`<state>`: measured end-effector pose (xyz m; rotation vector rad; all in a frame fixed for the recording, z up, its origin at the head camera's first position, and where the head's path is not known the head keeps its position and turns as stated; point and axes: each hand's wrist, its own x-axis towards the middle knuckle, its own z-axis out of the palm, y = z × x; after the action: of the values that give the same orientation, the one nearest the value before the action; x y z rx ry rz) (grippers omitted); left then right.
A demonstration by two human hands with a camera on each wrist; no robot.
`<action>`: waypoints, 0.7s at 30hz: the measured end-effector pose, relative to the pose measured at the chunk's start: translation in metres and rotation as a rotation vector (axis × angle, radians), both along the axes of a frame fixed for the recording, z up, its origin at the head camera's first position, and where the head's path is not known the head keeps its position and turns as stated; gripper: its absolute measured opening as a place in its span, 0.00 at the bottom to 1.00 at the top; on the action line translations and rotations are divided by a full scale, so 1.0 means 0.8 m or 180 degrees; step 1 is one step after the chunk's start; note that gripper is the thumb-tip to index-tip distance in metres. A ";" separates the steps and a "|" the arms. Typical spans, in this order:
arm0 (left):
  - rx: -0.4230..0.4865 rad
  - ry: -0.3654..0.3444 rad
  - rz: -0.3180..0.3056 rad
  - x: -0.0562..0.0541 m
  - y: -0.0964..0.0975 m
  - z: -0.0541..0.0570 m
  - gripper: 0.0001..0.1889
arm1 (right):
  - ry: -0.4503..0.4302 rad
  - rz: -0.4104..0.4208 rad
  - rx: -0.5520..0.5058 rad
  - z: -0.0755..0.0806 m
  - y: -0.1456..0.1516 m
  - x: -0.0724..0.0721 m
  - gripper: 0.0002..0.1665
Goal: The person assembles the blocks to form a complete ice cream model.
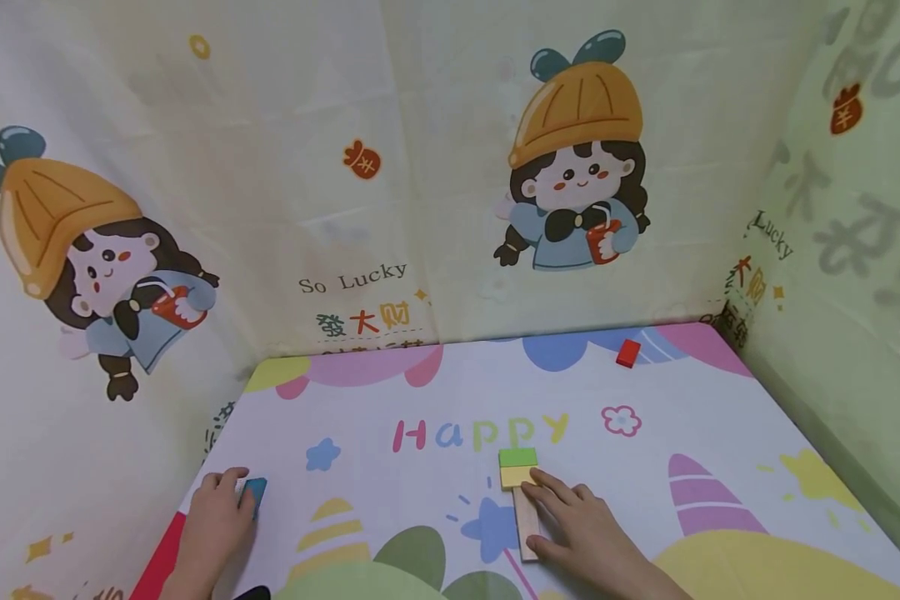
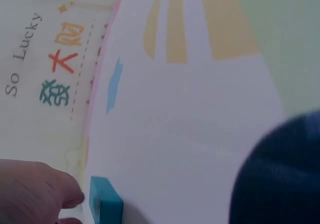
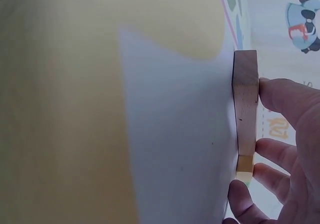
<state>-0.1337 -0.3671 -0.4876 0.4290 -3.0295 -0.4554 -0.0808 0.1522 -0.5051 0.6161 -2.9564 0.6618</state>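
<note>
My left hand (image 1: 213, 521) rests on the table at the left, its fingers beside a blue block (image 1: 255, 496). In the left wrist view this block (image 2: 106, 201) stands just right of the fingertips. My right hand (image 1: 588, 525) lies over a row of blocks at the middle front. Its thumb touches the near part of a long plain wooden block (image 1: 525, 525), while the fingertips touch the yellow block (image 1: 516, 477) at that block's far end. Against the yellow block's far side lies a green block (image 1: 517, 457). The right wrist view shows the long block (image 3: 247, 114) along the fingertips.
A red block (image 1: 628, 353) lies near the table's back edge, right of centre. Printed fabric (image 1: 450, 200) hangs behind and at both sides of the table. The patterned table cover (image 1: 420, 392) bears the word "Happy".
</note>
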 end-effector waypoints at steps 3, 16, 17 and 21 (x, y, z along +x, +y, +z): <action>0.0094 -0.0258 0.0170 0.002 -0.013 -0.004 0.27 | 0.0011 -0.0005 0.0000 0.000 0.000 0.001 0.41; 0.0645 -0.0493 0.0489 0.017 -0.033 -0.014 0.23 | -0.0048 0.0023 -0.0001 -0.001 -0.001 -0.001 0.41; 0.0689 -0.0517 0.0481 0.018 -0.033 -0.013 0.23 | -0.0059 0.0027 0.0006 -0.001 0.000 -0.001 0.41; 0.0753 -0.0590 0.0478 0.019 -0.032 -0.013 0.24 | -0.0050 0.0009 0.0020 0.000 -0.001 -0.001 0.41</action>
<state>-0.1181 -0.3926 -0.4981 0.7452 -3.0956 -0.8099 -0.0819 0.1517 -0.5050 0.6184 -2.9738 0.6609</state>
